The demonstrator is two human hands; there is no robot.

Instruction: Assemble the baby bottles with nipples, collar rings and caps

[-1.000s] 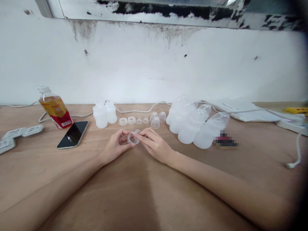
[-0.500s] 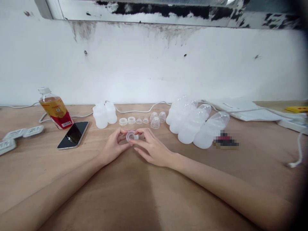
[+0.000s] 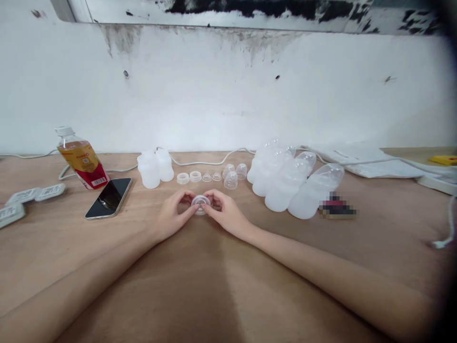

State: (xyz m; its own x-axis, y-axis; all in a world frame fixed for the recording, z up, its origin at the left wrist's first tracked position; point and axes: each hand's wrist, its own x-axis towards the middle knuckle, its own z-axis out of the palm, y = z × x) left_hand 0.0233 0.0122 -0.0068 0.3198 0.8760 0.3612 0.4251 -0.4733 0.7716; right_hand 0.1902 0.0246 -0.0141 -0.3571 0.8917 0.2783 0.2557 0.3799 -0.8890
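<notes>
My left hand (image 3: pixel 174 213) and my right hand (image 3: pixel 228 213) pinch a small translucent ring (image 3: pixel 201 209) between them, with both thumbs pressed at its centre. Something clear sits inside the ring, too small to make out. Beyond my hands, two loose rings (image 3: pixel 183 178) lie beside two small clear teats (image 3: pixel 206 177) and three clear domed caps (image 3: pixel 231 180). Two frosted bottles without caps (image 3: pixel 150 172) stand behind my left hand. Several frosted bottles with clear caps (image 3: pixel 280 190) are grouped to the right of my right hand.
On the left are a drink bottle (image 3: pixel 84 161), a phone (image 3: pixel 109 198) and white flat packs (image 3: pixel 50 191). A white cable (image 3: pixel 214 164) runs along the wall. White plastic bags (image 3: pixel 371 163), a pixelated object (image 3: pixel 337 207) and a yellow item (image 3: pixel 443 160) lie on the right.
The ring has turned from facing the camera to lying flatter and shifted slightly right. My thumbs have moved onto its middle, and my right fingers have curled round its far side.
</notes>
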